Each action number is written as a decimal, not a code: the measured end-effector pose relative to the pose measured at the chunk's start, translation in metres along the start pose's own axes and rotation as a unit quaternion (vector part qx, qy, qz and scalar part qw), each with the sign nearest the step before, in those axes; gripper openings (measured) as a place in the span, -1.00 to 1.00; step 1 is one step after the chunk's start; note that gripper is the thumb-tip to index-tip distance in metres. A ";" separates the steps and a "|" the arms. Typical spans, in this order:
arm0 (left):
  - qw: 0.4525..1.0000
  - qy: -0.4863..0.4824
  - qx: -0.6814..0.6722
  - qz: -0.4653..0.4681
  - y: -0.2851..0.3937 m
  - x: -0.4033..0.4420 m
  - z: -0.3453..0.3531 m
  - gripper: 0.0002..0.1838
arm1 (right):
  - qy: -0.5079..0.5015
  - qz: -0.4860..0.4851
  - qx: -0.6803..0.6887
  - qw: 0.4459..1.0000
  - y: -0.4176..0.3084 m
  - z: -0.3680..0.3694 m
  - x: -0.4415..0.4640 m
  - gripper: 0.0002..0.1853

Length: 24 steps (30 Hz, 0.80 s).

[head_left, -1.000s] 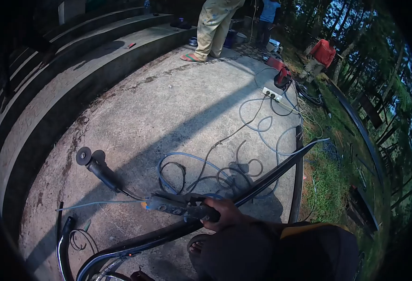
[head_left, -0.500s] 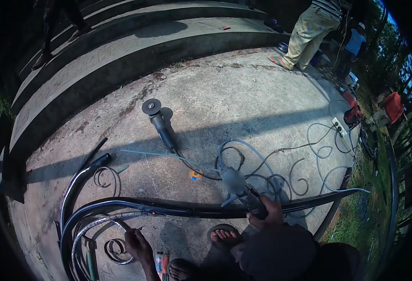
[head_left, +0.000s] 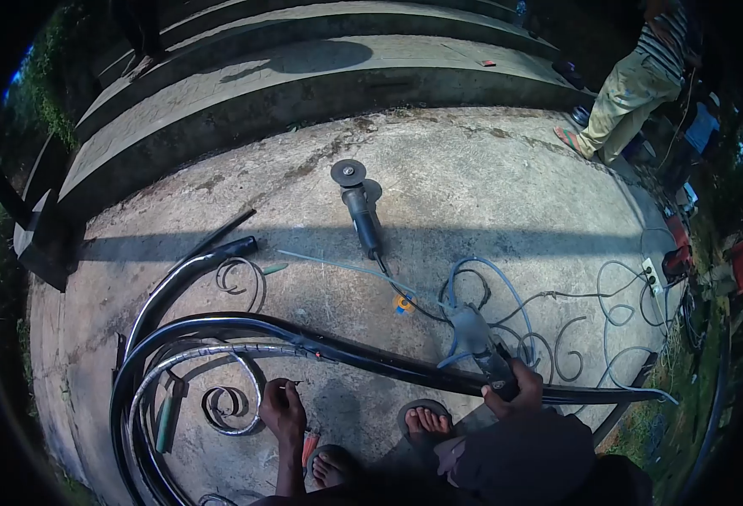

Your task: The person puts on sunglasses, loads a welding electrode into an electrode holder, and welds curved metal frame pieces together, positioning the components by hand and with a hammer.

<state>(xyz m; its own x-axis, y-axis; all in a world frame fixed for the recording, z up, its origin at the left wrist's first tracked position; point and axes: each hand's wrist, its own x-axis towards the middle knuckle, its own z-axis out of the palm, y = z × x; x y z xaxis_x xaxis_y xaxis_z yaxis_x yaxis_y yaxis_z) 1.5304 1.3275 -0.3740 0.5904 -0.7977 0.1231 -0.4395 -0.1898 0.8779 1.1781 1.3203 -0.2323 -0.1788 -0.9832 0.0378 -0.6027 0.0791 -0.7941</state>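
All visible fingers of our right hand (head_left: pixel 515 390) were wrapped around a grey power tool (head_left: pixel 472 329), lower right of centre. Our left hand (head_left: pixel 283 411), lower left, had curled fingers; whether they pinched anything, we could not tell. Black tubing (head_left: pixel 388 363) passed behind the tool; blue cable (head_left: pixel 513 291) looped nearby. We judged a firm grip, cable kept clear, best. A disc grinder (head_left: pixel 358 209) lay upper centre.

No readable text, labels, brands, numbers or signs on anything in view.
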 end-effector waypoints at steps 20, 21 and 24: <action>0.989 0.119 -0.087 0.003 0.004 0.010 0.044 -0.89 | -0.006 0.070 -0.147 0.987 0.122 -0.051 -0.055 -0.59; 0.988 0.124 -0.092 0.006 0.005 0.011 0.047 -0.90 | 0.031 0.079 -0.166 0.982 0.123 -0.051 -0.057 -0.58; 0.991 0.116 -0.053 0.051 -0.004 0.012 0.058 -0.88 | -0.116 0.095 -0.257 0.955 0.047 -0.046 -0.038 -0.54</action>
<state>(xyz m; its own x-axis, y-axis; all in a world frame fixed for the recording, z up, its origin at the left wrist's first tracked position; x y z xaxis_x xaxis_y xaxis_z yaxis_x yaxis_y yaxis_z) 1.5004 1.2853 -0.4024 0.6918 -0.6540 0.3059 -0.4387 -0.0443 0.8975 1.1212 1.3692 -0.2433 -0.1814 -0.9486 -0.2593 -0.8894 0.2707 -0.3683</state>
